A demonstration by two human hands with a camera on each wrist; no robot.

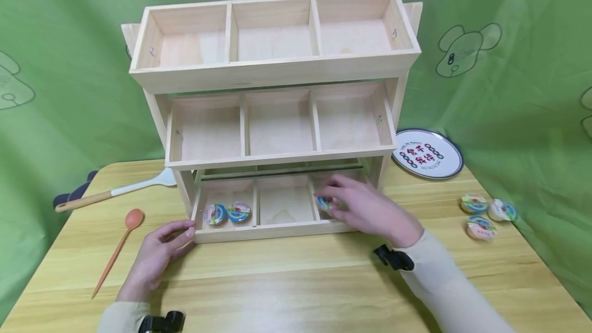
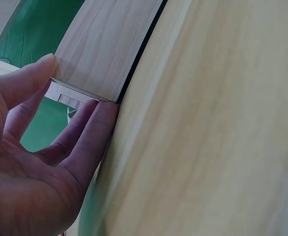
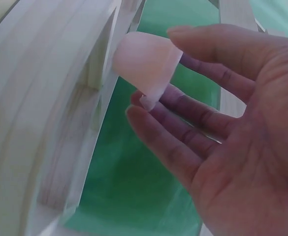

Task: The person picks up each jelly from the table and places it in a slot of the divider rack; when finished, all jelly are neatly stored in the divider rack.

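Note:
My right hand (image 1: 367, 204) pinches a small jelly cup (image 3: 144, 61) between thumb and fingertips, over the right compartment of the bottom wooden tray (image 1: 296, 230). In the right wrist view the cup's pale pink body shows, tilted in the fingers. Two more jelly cups with blue-and-pink printed lids, a left one (image 1: 215, 214) and a right one (image 1: 238, 211), sit side by side in that tray's left compartment. At the front left corner of the bottom tray, my left hand (image 1: 159, 253) grips the wooden edge, thumb on the front and fingers along the side.
Above stand the rack's middle tray (image 1: 277, 159) and top tray (image 1: 277, 73), each with three compartments. Several jelly cups (image 1: 481, 227) and an oval plate (image 1: 427, 153) lie on the right. Left are an orange spoon (image 1: 134, 218) and a white spatula (image 1: 139, 185).

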